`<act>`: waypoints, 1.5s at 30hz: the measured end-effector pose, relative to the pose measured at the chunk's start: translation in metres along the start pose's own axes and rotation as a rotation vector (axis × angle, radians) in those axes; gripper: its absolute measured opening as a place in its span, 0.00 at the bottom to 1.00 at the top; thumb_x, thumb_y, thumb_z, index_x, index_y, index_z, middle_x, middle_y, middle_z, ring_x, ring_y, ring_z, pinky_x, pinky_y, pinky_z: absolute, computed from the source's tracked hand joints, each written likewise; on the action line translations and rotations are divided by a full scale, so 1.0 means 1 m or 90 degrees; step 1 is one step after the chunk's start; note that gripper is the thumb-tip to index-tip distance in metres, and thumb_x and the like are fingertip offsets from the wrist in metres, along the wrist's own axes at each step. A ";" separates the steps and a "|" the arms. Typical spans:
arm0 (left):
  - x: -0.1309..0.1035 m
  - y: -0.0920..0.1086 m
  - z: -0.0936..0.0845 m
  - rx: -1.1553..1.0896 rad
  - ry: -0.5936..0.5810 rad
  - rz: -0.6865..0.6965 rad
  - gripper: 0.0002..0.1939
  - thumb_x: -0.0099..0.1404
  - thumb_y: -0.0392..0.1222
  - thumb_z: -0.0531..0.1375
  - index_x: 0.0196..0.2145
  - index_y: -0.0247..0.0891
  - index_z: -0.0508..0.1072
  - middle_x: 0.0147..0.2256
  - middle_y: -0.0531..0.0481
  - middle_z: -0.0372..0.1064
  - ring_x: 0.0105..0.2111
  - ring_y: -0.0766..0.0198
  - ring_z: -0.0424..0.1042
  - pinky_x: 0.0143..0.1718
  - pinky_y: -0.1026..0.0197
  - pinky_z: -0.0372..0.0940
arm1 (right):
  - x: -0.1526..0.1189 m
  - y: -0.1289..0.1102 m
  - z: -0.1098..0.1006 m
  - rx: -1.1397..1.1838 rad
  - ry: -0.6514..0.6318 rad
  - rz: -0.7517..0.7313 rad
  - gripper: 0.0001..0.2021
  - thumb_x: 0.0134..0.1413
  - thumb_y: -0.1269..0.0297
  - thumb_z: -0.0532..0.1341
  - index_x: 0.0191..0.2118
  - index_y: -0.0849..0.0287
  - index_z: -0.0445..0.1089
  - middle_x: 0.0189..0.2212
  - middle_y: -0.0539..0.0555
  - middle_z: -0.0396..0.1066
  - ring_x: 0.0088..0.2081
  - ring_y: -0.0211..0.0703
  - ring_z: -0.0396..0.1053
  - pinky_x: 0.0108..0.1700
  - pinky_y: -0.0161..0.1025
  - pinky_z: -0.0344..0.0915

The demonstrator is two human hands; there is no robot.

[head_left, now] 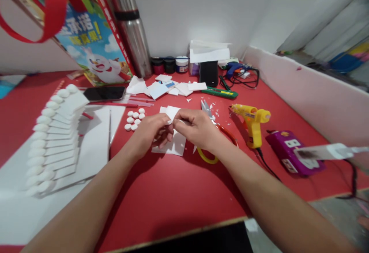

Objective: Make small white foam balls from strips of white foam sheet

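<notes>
Over the middle of the red table, my left hand [154, 130] and my right hand [198, 126] meet fingertip to fingertip. Both pinch a small white piece [169, 122], mostly hidden by the fingers; its kind cannot be made out. Beneath them lie white paper pieces [178, 147]. Scissors [208, 157] with yellow and orange handles rest partly under my right wrist, blades pointing away, among small white scraps [212, 109]. Left of my left hand sit several round white discs [134, 121]. Farther left, a curved row of white cards [62, 143] tipped with white discs stands on a white board [96, 141].
A yellow glue gun [252, 120] and a purple box [294, 151] with a glue stick-like tube [325, 152] lie right. Behind are a green cutter [220, 92], paint jars [169, 65], a phone [104, 93], a steel flask [134, 38] and a colourful bag [95, 49].
</notes>
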State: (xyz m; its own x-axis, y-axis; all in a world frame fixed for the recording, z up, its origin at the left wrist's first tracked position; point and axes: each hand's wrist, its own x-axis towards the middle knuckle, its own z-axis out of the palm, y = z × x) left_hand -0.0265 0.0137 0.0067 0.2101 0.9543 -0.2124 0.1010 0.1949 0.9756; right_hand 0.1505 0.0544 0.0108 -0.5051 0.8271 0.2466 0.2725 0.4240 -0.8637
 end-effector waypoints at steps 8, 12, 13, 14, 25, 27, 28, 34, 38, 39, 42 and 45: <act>0.002 0.007 -0.010 -0.315 -0.163 -0.215 0.16 0.65 0.45 0.51 0.24 0.35 0.67 0.18 0.45 0.71 0.08 0.70 0.59 0.09 0.70 0.43 | -0.004 0.003 -0.003 -0.200 -0.048 -0.138 0.08 0.60 0.69 0.57 0.31 0.62 0.72 0.26 0.50 0.69 0.27 0.34 0.61 0.32 0.35 0.52; 0.001 0.005 -0.009 -0.304 -0.156 -0.183 0.13 0.66 0.42 0.53 0.26 0.35 0.67 0.18 0.48 0.69 0.09 0.71 0.59 0.10 0.71 0.46 | -0.004 0.006 -0.002 -0.224 -0.063 -0.142 0.09 0.62 0.68 0.55 0.32 0.62 0.70 0.26 0.51 0.68 0.28 0.35 0.61 0.33 0.36 0.52; 0.001 0.004 -0.009 -0.293 -0.149 -0.168 0.13 0.67 0.42 0.53 0.26 0.36 0.67 0.18 0.49 0.69 0.09 0.71 0.59 0.10 0.70 0.45 | -0.004 0.006 -0.002 -0.226 -0.064 -0.138 0.10 0.63 0.67 0.55 0.32 0.62 0.70 0.26 0.50 0.67 0.27 0.35 0.60 0.32 0.36 0.51; 0.001 0.003 -0.008 -0.277 -0.138 -0.152 0.12 0.67 0.42 0.53 0.26 0.36 0.66 0.18 0.49 0.69 0.09 0.72 0.58 0.10 0.70 0.44 | -0.004 0.006 -0.002 -0.229 -0.065 -0.132 0.10 0.63 0.67 0.55 0.31 0.62 0.69 0.25 0.50 0.66 0.27 0.35 0.60 0.32 0.36 0.51; -0.008 0.002 0.003 0.437 0.113 0.223 0.12 0.72 0.42 0.52 0.29 0.39 0.64 0.24 0.55 0.62 0.24 0.67 0.61 0.28 0.62 0.54 | -0.004 -0.001 -0.001 -0.174 -0.054 -0.032 0.13 0.62 0.66 0.55 0.25 0.59 0.63 0.20 0.48 0.63 0.24 0.34 0.56 0.30 0.36 0.48; -0.009 0.003 0.003 0.581 0.131 0.286 0.11 0.72 0.39 0.51 0.30 0.38 0.65 0.26 0.53 0.64 0.26 0.65 0.62 0.28 0.61 0.53 | -0.003 0.000 -0.001 -0.140 -0.053 -0.010 0.13 0.61 0.66 0.55 0.24 0.59 0.64 0.20 0.48 0.64 0.25 0.35 0.57 0.30 0.36 0.49; -0.009 0.002 0.003 0.635 0.139 0.312 0.10 0.71 0.38 0.50 0.31 0.38 0.65 0.27 0.52 0.65 0.26 0.64 0.63 0.28 0.60 0.52 | -0.002 0.001 0.000 -0.122 -0.049 0.002 0.13 0.60 0.67 0.55 0.24 0.59 0.64 0.20 0.49 0.65 0.25 0.35 0.58 0.30 0.36 0.50; -0.010 -0.003 0.007 0.789 0.180 0.395 0.13 0.72 0.36 0.47 0.36 0.35 0.70 0.30 0.45 0.70 0.26 0.60 0.65 0.27 0.58 0.50 | -0.002 -0.001 0.002 -0.028 0.021 0.029 0.11 0.53 0.68 0.55 0.20 0.59 0.63 0.18 0.46 0.61 0.24 0.34 0.57 0.29 0.36 0.51; -0.012 0.000 0.011 0.624 0.151 0.354 0.15 0.74 0.41 0.48 0.41 0.35 0.73 0.30 0.46 0.72 0.28 0.60 0.69 0.30 0.58 0.58 | -0.001 0.003 0.000 0.022 0.045 0.026 0.11 0.55 0.68 0.56 0.22 0.60 0.66 0.18 0.46 0.61 0.23 0.33 0.58 0.28 0.35 0.53; -0.012 0.000 0.012 0.524 0.143 0.326 0.16 0.75 0.43 0.48 0.43 0.35 0.74 0.29 0.47 0.72 0.28 0.61 0.70 0.31 0.59 0.60 | -0.001 0.004 -0.001 0.041 0.048 0.022 0.11 0.56 0.67 0.56 0.24 0.60 0.67 0.18 0.46 0.61 0.23 0.33 0.58 0.28 0.35 0.54; -0.011 0.002 0.012 0.217 0.134 0.216 0.20 0.76 0.48 0.48 0.49 0.35 0.75 0.24 0.51 0.71 0.24 0.63 0.71 0.27 0.62 0.63 | 0.000 0.005 -0.002 0.060 0.041 0.001 0.11 0.59 0.66 0.56 0.26 0.60 0.69 0.20 0.46 0.64 0.25 0.34 0.61 0.30 0.34 0.56; -0.010 0.004 0.013 0.130 0.160 0.181 0.18 0.74 0.49 0.53 0.46 0.35 0.76 0.22 0.53 0.69 0.21 0.65 0.69 0.24 0.63 0.62 | 0.000 0.005 -0.002 0.021 0.026 -0.024 0.11 0.61 0.66 0.56 0.28 0.60 0.69 0.22 0.47 0.66 0.26 0.34 0.63 0.32 0.34 0.58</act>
State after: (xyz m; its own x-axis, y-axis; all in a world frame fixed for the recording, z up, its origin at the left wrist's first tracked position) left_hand -0.0157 0.0016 0.0118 0.0162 0.9940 0.1077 0.2684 -0.1081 0.9572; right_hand 0.1534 0.0571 0.0072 -0.4810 0.8252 0.2961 0.2266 0.4433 -0.8673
